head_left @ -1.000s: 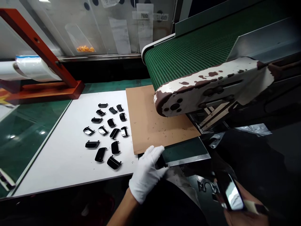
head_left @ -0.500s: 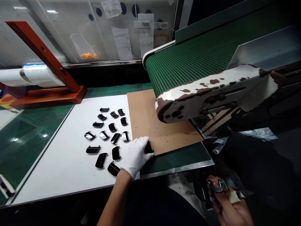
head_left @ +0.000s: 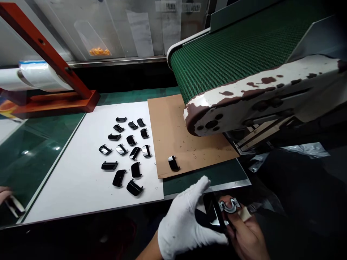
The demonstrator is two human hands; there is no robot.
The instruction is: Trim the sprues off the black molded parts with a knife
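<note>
Co-worker's hand [head_left: 3,194]: newly in view at the left edge, blurred.
White sheet [head_left: 70,180]: carries scattered black parts [head_left: 119,178], unmoved over the last half-second.
Brown cardboard [head_left: 168,122]: bears a single part [head_left: 173,163], now released near its lower left corner; its placing appears complete.
Single part finish: glossy black plate, bright reflection on top, small tabs along the right side.
Gloved left hand [head_left: 187,222]: withdrawn from the cardboard; thumb and fingers spread wide around another part.
Second part [head_left: 213,209]: between the hands, beyond the near edge of the surface [head_left: 217,175]; glossy, pale reflection.
Bare right hand [head_left: 245,231]: closed on a hooked metal piece [head_left: 230,206]; grip on the second part uncertain.
</note>
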